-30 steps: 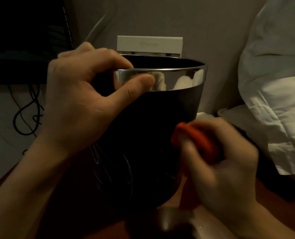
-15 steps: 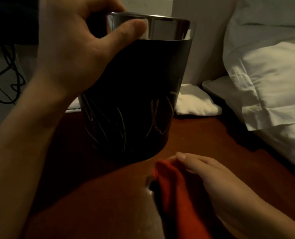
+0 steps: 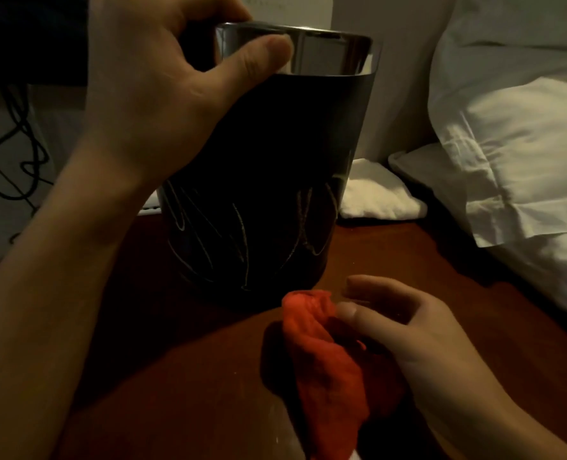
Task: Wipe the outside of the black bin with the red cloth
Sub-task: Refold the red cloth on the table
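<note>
The black bin (image 3: 258,180), with a shiny metal rim and pale scratch marks low on its wall, stands on the reddish-brown table (image 3: 182,376). My left hand (image 3: 162,91) grips its rim from the left, with the thumb on the outside and the fingers over the edge. The red cloth (image 3: 322,366) lies crumpled on the table in front of the bin, clear of its wall. My right hand (image 3: 418,333) is beside the cloth with its fingers loosely extended. The thumb touches the cloth's top fold.
A folded white towel (image 3: 375,194) lies behind the bin on the right. White pillows and bedding (image 3: 514,144) fill the right side beyond the table edge. Black cables (image 3: 13,154) hang against the wall on the left.
My right hand has come down from the bin's side with the cloth to the table, and its fingers have since loosened. The view has dropped and my left hand keeps its grip on the rim.
</note>
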Motion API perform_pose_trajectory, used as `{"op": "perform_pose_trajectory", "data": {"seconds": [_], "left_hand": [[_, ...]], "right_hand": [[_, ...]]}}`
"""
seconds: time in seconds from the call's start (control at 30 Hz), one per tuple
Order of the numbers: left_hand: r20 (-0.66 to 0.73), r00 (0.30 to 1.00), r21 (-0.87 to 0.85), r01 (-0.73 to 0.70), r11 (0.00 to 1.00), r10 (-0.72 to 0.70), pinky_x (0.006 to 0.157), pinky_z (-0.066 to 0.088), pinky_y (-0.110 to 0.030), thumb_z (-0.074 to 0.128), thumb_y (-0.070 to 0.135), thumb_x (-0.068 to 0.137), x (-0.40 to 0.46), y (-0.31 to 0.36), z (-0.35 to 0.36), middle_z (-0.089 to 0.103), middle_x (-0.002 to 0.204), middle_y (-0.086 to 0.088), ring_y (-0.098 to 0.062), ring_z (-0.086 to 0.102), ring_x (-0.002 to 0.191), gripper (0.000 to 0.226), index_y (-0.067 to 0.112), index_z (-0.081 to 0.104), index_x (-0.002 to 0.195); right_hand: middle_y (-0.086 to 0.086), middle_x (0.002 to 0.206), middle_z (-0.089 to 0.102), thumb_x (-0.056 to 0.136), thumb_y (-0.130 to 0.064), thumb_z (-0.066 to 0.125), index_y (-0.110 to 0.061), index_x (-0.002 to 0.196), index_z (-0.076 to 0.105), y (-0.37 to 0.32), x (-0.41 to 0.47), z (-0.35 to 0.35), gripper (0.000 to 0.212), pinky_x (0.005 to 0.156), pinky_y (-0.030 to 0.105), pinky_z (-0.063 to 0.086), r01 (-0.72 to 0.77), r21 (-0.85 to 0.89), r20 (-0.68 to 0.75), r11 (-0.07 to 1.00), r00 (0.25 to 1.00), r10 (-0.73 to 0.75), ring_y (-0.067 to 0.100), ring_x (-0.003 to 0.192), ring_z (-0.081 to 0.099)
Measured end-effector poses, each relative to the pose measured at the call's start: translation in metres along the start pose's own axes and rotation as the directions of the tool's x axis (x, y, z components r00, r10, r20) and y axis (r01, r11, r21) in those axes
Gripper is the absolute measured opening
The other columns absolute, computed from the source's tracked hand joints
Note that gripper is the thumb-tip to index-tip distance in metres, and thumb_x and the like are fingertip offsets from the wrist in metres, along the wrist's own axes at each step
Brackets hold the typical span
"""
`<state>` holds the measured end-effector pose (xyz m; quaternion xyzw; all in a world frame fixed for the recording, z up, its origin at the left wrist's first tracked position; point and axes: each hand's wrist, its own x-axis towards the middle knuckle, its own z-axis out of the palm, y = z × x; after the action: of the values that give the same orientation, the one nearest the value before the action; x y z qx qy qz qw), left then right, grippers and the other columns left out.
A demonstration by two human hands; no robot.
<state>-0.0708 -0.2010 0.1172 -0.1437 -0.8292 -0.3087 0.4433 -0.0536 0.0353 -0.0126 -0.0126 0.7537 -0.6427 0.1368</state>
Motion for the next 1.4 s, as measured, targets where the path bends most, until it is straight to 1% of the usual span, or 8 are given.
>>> {"op": "perform_pose_trajectory", "data": {"seconds": [0.23, 0.4, 0.57, 0.73, 0.97, 1.1, 1.23, 1.4], "left_hand": [[-0.079, 0.993, 0.119, -0.08, 0.99, 0.09, 0.067, 0.033, -0.009, 0.056, 0.057, 0.09, 0.004, -0.013, 0.002, 0.054, 0.09, 0.006, 0.007, 0.046, 0.076, 0.046, 0.014, 0.066, 0.106], [-0.108, 0.986, 0.146, -0.114, 0.983, 0.131, 0.064, 0.03, -0.014, 0.058, 0.055, 0.089, 0.006, -0.015, 0.003, 0.05, 0.087, 0.001, 0.005, 0.038, 0.071, 0.043, 0.016, 0.066, 0.106], [-0.106, 0.985, 0.141, -0.124, 0.982, 0.139, 0.066, 0.029, -0.012, 0.057, 0.055, 0.089, 0.006, -0.015, 0.003, 0.05, 0.087, 0.003, 0.001, 0.037, 0.07, 0.044, 0.015, 0.066, 0.105], [-0.114, 0.982, 0.139, -0.136, 0.981, 0.152, 0.067, 0.03, -0.012, 0.06, 0.051, 0.089, 0.005, -0.013, 0.003, 0.048, 0.086, 0.006, 0.009, 0.037, 0.072, 0.042, 0.011, 0.068, 0.101], [-0.165, 0.965, 0.208, -0.17, 0.963, 0.206, 0.078, 0.033, -0.033, 0.061, 0.05, 0.09, 0.004, -0.015, 0.008, 0.047, 0.083, 0.012, -0.006, 0.042, 0.082, 0.037, 0.014, 0.066, 0.094], [-0.162, 0.96, 0.205, -0.193, 0.96, 0.228, 0.079, 0.035, -0.035, 0.061, 0.046, 0.091, 0.004, -0.013, 0.007, 0.046, 0.083, 0.021, 0.0, 0.041, 0.083, 0.028, 0.019, 0.065, 0.095], [-0.113, 0.954, 0.288, -0.237, 0.928, 0.278, 0.091, 0.038, -0.04, 0.062, 0.041, 0.091, -0.005, -0.004, 0.005, 0.063, 0.101, 0.004, -0.014, 0.055, 0.098, 0.031, 0.016, 0.068, 0.108], [-0.021, 0.914, 0.285, -0.383, 0.879, 0.405, 0.1, 0.04, -0.048, 0.065, 0.026, 0.092, -0.044, 0.018, 0.015, 0.061, 0.124, -0.011, -0.029, 0.051, 0.121, 0.031, 0.008, 0.066, 0.118]], "right_hand": [[-0.022, 0.101, 0.075, 0.048, -0.055, 0.086, -0.033, 0.113, 0.068, -0.001, -0.001, 0.011, 0.07, 0.078, 0.016, 0.053, -0.006, -0.17, 0.133, 0.986, 0.991, 0.029, -0.008, 0.094, 0.069], [-0.025, 0.105, 0.07, 0.038, -0.084, 0.079, -0.043, 0.111, 0.065, 0.002, -0.001, 0.023, 0.085, 0.088, 0.023, 0.053, 0.071, -0.407, 0.15, 0.911, 0.989, -0.01, -0.009, 0.097, 0.065], [-0.013, 0.106, 0.062, 0.066, -0.06, 0.083, -0.045, 0.092, 0.058, 0.006, -0.001, 0.036, 0.039, 0.088, 0.026, 0.048, 0.197, -0.581, 0.162, 0.79, 0.979, -0.125, -0.002, 0.101, 0.056], [-0.014, 0.106, 0.062, 0.069, -0.056, 0.085, -0.05, 0.089, 0.056, 0.007, 0.0, 0.036, 0.036, 0.082, 0.015, 0.043, 0.211, -0.6, 0.145, 0.772, 0.977, -0.155, -0.005, 0.101, 0.054], [-0.011, 0.103, 0.066, 0.068, -0.048, 0.087, -0.042, 0.099, 0.065, 0.013, 0.006, 0.036, 0.038, 0.085, 0.019, 0.047, 0.205, -0.603, 0.135, 0.771, 0.979, -0.155, -0.004, 0.099, 0.059], [-0.005, 0.09, 0.074, 0.07, -0.029, 0.087, -0.039, 0.089, 0.071, 0.015, 0.007, 0.033, 0.027, 0.076, 0.029, 0.055, 0.17, -0.428, 0.132, 0.888, 0.983, -0.125, 0.003, 0.081, 0.07], [0.009, 0.083, 0.077, 0.076, 0.002, 0.081, -0.029, 0.089, 0.076, 0.012, 0.007, 0.028, 0.033, 0.075, 0.036, 0.055, 0.15, -0.189, 0.133, 0.97, 0.983, -0.126, 0.023, 0.078, 0.073], [0.014, 0.087, 0.077, 0.073, 0.002, 0.084, -0.02, 0.091, 0.077, 0.006, 0.004, 0.025, 0.029, 0.073, 0.032, 0.053, 0.171, 0.047, 0.127, 0.984, 0.976, -0.175, 0.022, 0.078, 0.071]]}}
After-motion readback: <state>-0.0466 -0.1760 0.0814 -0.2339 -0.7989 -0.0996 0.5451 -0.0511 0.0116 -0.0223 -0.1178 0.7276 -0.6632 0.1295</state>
